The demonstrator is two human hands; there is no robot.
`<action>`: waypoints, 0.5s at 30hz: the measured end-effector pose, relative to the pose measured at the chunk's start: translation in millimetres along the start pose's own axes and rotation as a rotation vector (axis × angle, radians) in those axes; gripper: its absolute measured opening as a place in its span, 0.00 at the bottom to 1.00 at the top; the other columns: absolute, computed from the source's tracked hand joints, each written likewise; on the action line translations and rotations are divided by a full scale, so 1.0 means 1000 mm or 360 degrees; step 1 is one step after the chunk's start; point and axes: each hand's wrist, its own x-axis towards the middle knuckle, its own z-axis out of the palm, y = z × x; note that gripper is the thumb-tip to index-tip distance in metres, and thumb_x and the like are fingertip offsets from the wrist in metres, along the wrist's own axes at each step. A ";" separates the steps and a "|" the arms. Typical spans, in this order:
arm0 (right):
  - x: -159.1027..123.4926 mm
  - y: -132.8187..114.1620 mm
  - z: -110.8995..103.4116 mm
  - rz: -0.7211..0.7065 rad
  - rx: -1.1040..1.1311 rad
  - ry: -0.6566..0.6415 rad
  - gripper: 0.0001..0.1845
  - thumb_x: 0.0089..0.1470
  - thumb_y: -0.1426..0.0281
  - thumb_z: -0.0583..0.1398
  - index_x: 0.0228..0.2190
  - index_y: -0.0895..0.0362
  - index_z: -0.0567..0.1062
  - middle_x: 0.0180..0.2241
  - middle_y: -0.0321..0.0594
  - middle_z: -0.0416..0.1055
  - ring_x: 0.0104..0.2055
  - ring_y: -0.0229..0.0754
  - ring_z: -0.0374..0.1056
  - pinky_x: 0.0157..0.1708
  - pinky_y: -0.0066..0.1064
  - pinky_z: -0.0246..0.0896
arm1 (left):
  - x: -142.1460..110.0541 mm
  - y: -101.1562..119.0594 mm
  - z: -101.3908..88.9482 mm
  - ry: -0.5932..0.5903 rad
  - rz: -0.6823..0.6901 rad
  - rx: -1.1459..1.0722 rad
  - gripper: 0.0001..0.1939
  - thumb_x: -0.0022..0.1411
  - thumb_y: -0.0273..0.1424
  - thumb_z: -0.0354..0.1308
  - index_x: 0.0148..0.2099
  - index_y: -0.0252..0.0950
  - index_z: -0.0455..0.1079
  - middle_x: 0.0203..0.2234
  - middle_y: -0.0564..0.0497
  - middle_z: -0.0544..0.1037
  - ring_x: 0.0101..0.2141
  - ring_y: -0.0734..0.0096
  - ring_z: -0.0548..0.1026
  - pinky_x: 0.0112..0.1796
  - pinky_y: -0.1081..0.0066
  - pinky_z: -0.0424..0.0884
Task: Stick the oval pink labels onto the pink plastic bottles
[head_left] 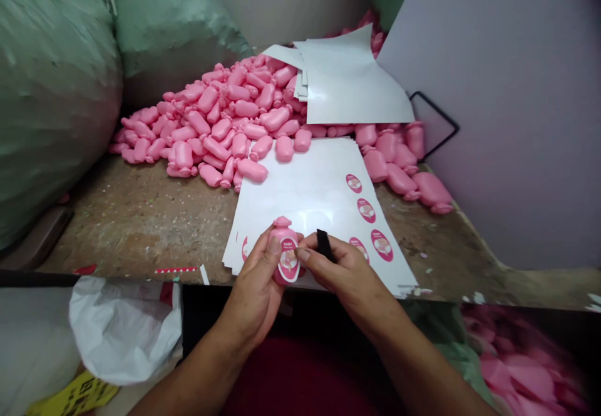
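A small pink bottle [277, 272] is upright in my left hand [257, 278], its fingers and thumb wrapped round the body. On the bottle's front lies an oval pink-and-white sticker [288, 259]. My right hand [345, 265] has its thumb and index finger pinched together at the sticker's right edge. A short black strip [323, 244] sits at the right index finger; whether it is worn or held I cannot tell. Beneath both hands are white sticker sheets [300, 200], with a few oval stickers [366, 210] left along the right side.
Behind the sheets spreads a heap of pink bottles [235, 109], with more bottles [399, 165] at the right. A white sheet [352, 81] lies over part of them. Large green sacks [51, 90] stand at the left. Below the table's front edge hangs a white bag [124, 334].
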 end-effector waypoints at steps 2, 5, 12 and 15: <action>0.001 0.000 0.000 -0.0013 -0.0008 -0.0006 0.12 0.52 0.59 0.63 0.25 0.55 0.72 0.20 0.29 0.57 0.23 0.35 0.53 0.26 0.28 0.52 | 0.000 -0.001 -0.001 0.0011 0.0022 0.0044 0.21 0.60 0.41 0.65 0.52 0.38 0.72 0.40 0.48 0.79 0.50 0.60 0.75 0.55 0.61 0.65; 0.001 0.000 0.001 -0.0050 -0.0124 0.0021 0.12 0.53 0.60 0.61 0.25 0.55 0.72 0.21 0.30 0.59 0.24 0.35 0.54 0.26 0.28 0.52 | 0.000 -0.003 -0.004 0.0054 0.0092 0.0147 0.22 0.60 0.41 0.65 0.54 0.39 0.72 0.44 0.47 0.79 0.53 0.59 0.73 0.56 0.62 0.64; -0.006 -0.006 0.000 -0.0257 -0.0747 0.0082 0.14 0.57 0.61 0.56 0.24 0.54 0.69 0.21 0.33 0.65 0.24 0.38 0.58 0.26 0.30 0.52 | -0.001 -0.009 -0.011 0.0080 0.0269 0.0312 0.21 0.60 0.38 0.65 0.55 0.41 0.73 0.53 0.47 0.75 0.61 0.56 0.66 0.59 0.64 0.62; -0.008 -0.007 -0.005 -0.0306 -0.1036 0.0123 0.11 0.55 0.60 0.58 0.27 0.53 0.72 0.24 0.37 0.72 0.26 0.42 0.63 0.30 0.33 0.54 | -0.003 -0.010 -0.010 0.0107 0.0292 0.0293 0.21 0.60 0.37 0.65 0.55 0.42 0.73 0.54 0.47 0.76 0.60 0.56 0.67 0.58 0.64 0.63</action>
